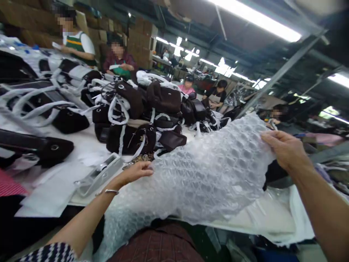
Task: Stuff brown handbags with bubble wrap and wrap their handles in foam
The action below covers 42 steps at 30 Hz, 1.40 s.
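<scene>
A wide sheet of clear bubble wrap (pixel 201 182) stretches between my two hands, over the front edge of the table and down past my lap on the left. My right hand (pixel 283 145) pinches its upper right corner, fingers closed. At the sheet's upper left edge, my left hand (pixel 139 171) grips it between thumb and fingers. Just behind my left hand lies a grey plastic tray (pixel 109 171) with a roll-like piece in it. Dark handbags (pixel 131 140) with white-wrapped handles are piled beyond the sheet.
More dark bags (pixel 71 120) cover the table's left side. White paper sheets (pixel 51 196) lie at the front left edge. Co-workers stand or sit behind the pile, one in a green apron (pixel 75 45). A slanting metal post (pixel 283 72) rises at the right.
</scene>
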{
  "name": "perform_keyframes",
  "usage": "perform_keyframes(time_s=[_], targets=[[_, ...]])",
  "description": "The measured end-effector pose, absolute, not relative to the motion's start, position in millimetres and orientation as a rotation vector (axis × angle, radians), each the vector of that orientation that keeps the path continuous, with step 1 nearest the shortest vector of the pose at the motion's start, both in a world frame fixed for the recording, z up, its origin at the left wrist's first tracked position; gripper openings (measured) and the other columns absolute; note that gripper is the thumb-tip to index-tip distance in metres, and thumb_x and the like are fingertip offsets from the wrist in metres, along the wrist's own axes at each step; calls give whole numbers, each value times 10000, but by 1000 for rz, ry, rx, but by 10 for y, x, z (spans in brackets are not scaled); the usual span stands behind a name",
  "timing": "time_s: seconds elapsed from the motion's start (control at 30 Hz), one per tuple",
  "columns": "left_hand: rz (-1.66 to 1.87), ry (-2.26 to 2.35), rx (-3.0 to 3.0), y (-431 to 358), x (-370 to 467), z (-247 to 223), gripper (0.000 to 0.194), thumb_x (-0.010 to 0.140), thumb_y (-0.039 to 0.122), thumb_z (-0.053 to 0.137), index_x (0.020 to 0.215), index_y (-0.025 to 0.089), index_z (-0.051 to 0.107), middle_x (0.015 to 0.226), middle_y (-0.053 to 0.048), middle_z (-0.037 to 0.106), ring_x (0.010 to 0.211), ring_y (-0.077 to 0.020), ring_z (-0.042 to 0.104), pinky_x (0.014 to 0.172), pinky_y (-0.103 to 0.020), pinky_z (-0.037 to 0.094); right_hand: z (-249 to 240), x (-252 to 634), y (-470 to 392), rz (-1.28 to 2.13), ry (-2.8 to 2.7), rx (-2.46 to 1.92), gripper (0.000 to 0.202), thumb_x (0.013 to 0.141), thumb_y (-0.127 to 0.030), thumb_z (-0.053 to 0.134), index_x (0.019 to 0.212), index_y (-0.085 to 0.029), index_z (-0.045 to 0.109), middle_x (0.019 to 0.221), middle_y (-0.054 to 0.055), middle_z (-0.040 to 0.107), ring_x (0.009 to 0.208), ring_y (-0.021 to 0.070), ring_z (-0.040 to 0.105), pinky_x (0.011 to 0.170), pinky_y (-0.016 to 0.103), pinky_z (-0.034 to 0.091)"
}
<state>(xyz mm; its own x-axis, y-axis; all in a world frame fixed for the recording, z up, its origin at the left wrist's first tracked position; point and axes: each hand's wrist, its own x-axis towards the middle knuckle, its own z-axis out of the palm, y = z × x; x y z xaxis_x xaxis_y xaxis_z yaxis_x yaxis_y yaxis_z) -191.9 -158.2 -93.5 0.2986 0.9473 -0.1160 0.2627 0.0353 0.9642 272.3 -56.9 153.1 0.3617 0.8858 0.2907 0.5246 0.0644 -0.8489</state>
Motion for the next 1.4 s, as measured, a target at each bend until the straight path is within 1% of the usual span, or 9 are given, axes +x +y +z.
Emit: perform_keyframes(time_s=[0.2, 0.4, 0.57, 0.67, 0.87, 0.97, 1.1, 1.2, 1.4], targets=[[852, 1194, 1601, -1157, -1505, -547, 297, 832, 460, 572, 833, 165, 608, 731, 14, 558, 676, -147, 511, 646, -237, 407, 1362, 3494, -513, 439, -1150, -1717, 128, 761, -226, 736, 854, -156, 681, 716, 12, 624, 490, 81, 477, 515, 280, 354], [852, 1494, 1782, -982, -1120, -621, 243, 835, 411, 563, 785, 175, 594, 701, 14, 574, 673, -154, 513, 629, -244, 373, 1037, 3949, -337, 483, -1176, -1604, 82, 784, -187, 720, 831, -156, 661, 758, 43, 660, 559, 105, 552, 579, 286, 415], [796, 1451, 1714, -943, -958, -677, 265, 806, 423, 609, 832, 160, 633, 742, 14, 594, 688, -152, 522, 629, -235, 376, 819, 4343, -108, 460, -1173, -1587, 80, 788, -140, 723, 856, -151, 682, 759, 56, 667, 570, 119, 580, 639, 328, 463], [716, 1333, 1632, -953, -901, -656, 315, 781, 451, 643, 871, 149, 657, 757, 12, 599, 697, -156, 533, 621, -229, 386, 711, 4544, 70, 407, -1082, -1606, 113, 762, -91, 744, 854, -148, 710, 780, 87, 684, 548, 112, 580, 633, 344, 473], [579, 1116, 1505, -1005, -860, -728, 336, 770, 424, 675, 968, 153, 688, 896, -19, 674, 825, -193, 592, 751, -259, 450, 720, 4737, 217, 287, -979, -1717, 269, 748, -156, 777, 1011, -117, 738, 1055, 208, 708, 530, 75, 548, 566, 342, 418], [603, 1113, 1438, -979, -906, -799, 322, 780, 444, 657, 886, 140, 671, 799, -18, 654, 750, -174, 584, 710, -254, 455, 857, 4775, 166, 260, -998, -1868, 316, 775, -191, 756, 1076, -104, 717, 1094, 228, 695, 535, 82, 549, 572, 349, 385], [611, 1055, 1447, -887, -996, -767, 310, 775, 445, 662, 815, 138, 639, 736, -8, 626, 666, -145, 570, 639, -235, 439, 1153, 4431, 37, -220, -1472, -2149, 360, 771, -254, 768, 1086, -90, 708, 1017, 224, 705, 790, 212, 637, 702, 391, 389], [616, 994, 1485, -819, -1051, -632, 319, 772, 455, 665, 788, 138, 634, 714, -9, 623, 648, -143, 570, 619, -235, 433, 1357, 3661, -109, -576, -1768, -1800, 422, 822, -248, 720, 1213, -107, 644, 1161, 197, 671, 1033, 226, 607, 856, 363, 396], [630, 886, 1491, -707, -1179, -397, 306, 784, 431, 671, 762, 128, 635, 681, -14, 628, 620, -136, 573, 600, -235, 421, 1402, 1820, -337, 26, -2407, -1288, 229, 908, -276, 603, 1094, -180, 698, 1117, 13, 702, 1030, 150, 629, 933, 281, 420]])
